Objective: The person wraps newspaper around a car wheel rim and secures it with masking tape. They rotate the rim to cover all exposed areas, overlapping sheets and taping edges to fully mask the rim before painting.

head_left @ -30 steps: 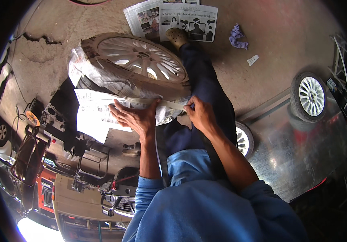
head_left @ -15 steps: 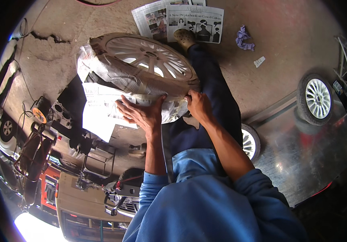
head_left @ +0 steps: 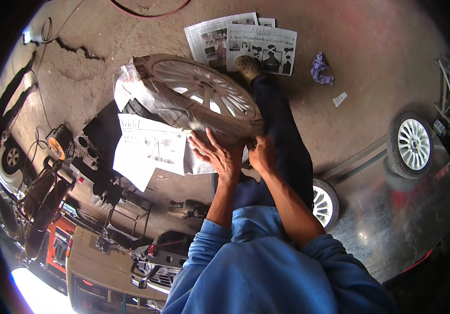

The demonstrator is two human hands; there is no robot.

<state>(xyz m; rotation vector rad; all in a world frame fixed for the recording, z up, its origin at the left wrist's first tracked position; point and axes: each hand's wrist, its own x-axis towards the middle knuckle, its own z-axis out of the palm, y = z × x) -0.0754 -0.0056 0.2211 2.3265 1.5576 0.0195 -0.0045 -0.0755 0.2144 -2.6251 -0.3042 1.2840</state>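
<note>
A wheel with a multi-spoke rim (head_left: 230,107) leans in front of me, its tyre covered with newspaper wrapping (head_left: 175,107). A bare strip of black tyre (head_left: 137,109) shows at its left. Below that hangs a loose newspaper sheet (head_left: 152,149), its top edge against the tyre. My left hand (head_left: 218,158) lies with fingers spread on the paper along the near side of the tyre. Just right of it, my right hand (head_left: 261,153) is closed at the tyre's near right edge. What its fingers pinch is hidden.
More newspaper sheets (head_left: 267,39) lie on the floor beyond, beside my foot in a clog (head_left: 248,68). A crumpled purple cloth or paper (head_left: 322,70) is to their right. Another wheel (head_left: 411,144) rests on a grey metal panel (head_left: 371,209); a further wheel (head_left: 323,203) stands beside my leg. Car parts (head_left: 99,178) crowd the left.
My left hand has slid right along the tyre, closer to my right hand, uncovering more of the loose sheet. The whole view has shifted slightly. My right hand stays at the tyre's edge.
</note>
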